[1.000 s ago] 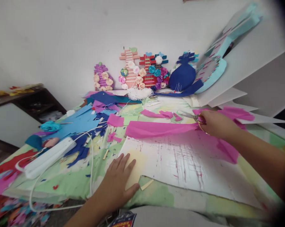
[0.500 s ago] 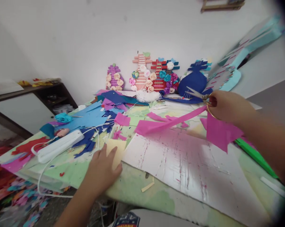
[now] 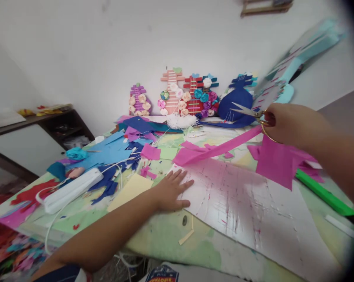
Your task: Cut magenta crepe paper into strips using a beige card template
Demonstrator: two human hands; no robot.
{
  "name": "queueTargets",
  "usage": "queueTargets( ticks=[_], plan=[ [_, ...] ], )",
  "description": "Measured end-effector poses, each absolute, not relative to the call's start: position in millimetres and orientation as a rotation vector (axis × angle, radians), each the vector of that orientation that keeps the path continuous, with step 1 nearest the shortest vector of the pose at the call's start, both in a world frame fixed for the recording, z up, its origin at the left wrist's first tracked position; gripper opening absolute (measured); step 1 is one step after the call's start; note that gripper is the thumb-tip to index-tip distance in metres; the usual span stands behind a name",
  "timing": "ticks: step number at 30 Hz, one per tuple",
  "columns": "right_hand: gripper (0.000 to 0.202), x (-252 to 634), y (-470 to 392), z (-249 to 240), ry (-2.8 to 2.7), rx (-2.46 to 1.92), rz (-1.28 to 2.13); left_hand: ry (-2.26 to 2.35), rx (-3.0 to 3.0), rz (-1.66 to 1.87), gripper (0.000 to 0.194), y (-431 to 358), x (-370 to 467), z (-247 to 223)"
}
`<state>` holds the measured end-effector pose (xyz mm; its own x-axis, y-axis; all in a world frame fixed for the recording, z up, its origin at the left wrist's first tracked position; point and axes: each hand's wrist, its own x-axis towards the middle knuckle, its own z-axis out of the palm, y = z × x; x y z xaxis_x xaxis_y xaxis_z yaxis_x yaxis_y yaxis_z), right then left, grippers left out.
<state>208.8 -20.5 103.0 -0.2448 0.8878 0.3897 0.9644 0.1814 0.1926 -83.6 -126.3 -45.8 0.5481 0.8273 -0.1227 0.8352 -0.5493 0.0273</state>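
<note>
My right hand (image 3: 291,125) is raised over the back right of the table, fingers closed around a pair of scissors (image 3: 247,111) with their blades parted and pointing left. From beneath that hand hangs a piece of bright pink crepe paper (image 3: 275,164). A long pink strip (image 3: 224,149) slants from near the scissors down to the left, reaching the board's far edge. My left hand (image 3: 172,191) lies with fingers spread at the left edge of a glue-streaked white board (image 3: 235,199). Behind its wrist, a pale yellow sheet (image 3: 130,191) rests on the table.
Several flower-decorated paper instruments (image 3: 172,98) lean against the wall. A white power strip (image 3: 72,192) with cables lies left, among blue paper scraps (image 3: 108,150). A green tool or bar (image 3: 324,192) is at right. Pale blue instrument shapes (image 3: 306,58) stand behind my right arm.
My left hand has slid right, off the yellow sheet and onto the white board's edge. My right hand has shifted slightly, still gripping the scissors, and the hanging pink paper has swung a little.
</note>
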Motion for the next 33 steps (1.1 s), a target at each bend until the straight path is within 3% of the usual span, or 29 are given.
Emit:
queueTargets(
  ticks=[14, 19, 24, 29, 33],
  plan=[
    [0.018, 222, 12, 149, -2.129, -1.956, -0.728, 1.493, 2.558, -0.114, 0.071, -141, -78, -49],
    [0.014, 221, 6, 145, -2.199, -1.908, -0.711, 1.910, 2.380, 0.133, 0.042, -113, -79, -40],
    [0.006, 223, -13, 132, -2.298, -1.862, -0.690, 2.256, 2.133, 0.191, 0.063, -66, -87, -40],
    [0.010, 231, -31, 122, -2.348, -1.834, -0.655, 2.187, 2.164, 0.146, 0.031, -49, -91, -46],
    [0.010, 238, -39, 117, -2.342, -1.895, -0.593, 2.074, 2.257, 0.120, 0.034, -50, -84, -44]
  ],
)
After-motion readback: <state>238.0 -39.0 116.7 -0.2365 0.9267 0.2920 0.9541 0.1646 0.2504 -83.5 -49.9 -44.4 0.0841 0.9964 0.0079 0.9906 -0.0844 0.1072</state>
